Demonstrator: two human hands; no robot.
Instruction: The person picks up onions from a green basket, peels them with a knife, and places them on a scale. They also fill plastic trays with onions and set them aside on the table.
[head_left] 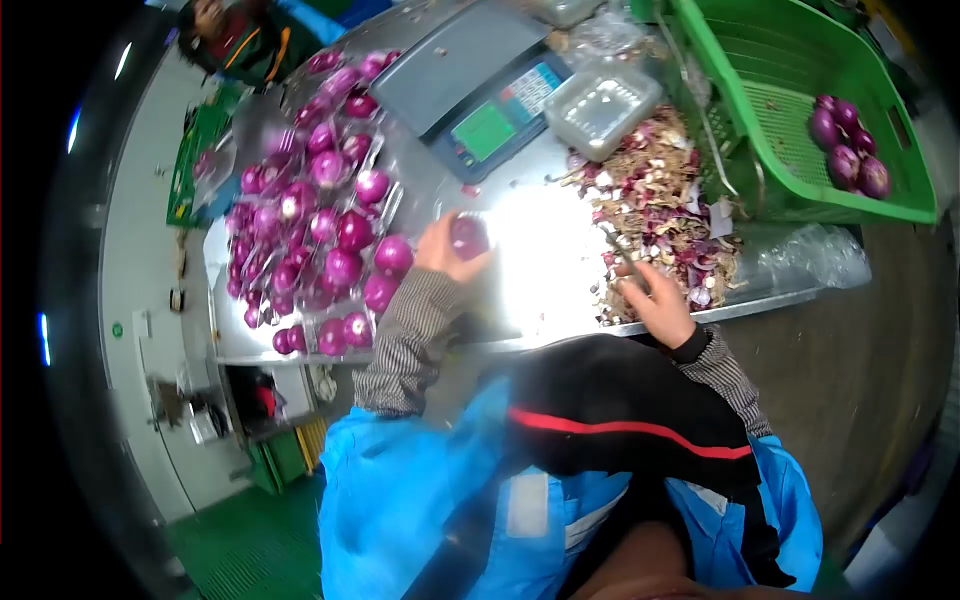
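Observation:
My left hand is closed around a red onion over the metal table, left of a bright patch of glare. Something clear, perhaps plastic, shows around that onion, but blur hides its shape. In my right hand is a small knife, its blade pointing up and to the left. The knife lies over a heap of onion skins and root trimmings. Left of my left hand, many peeled red onions sit in clear plastic trays.
A digital scale stands at the back, with a stack of clear plastic trays beside it. A green crate at the right holds several red onions. Plastic film lies near the right corner. Another person is at the far left.

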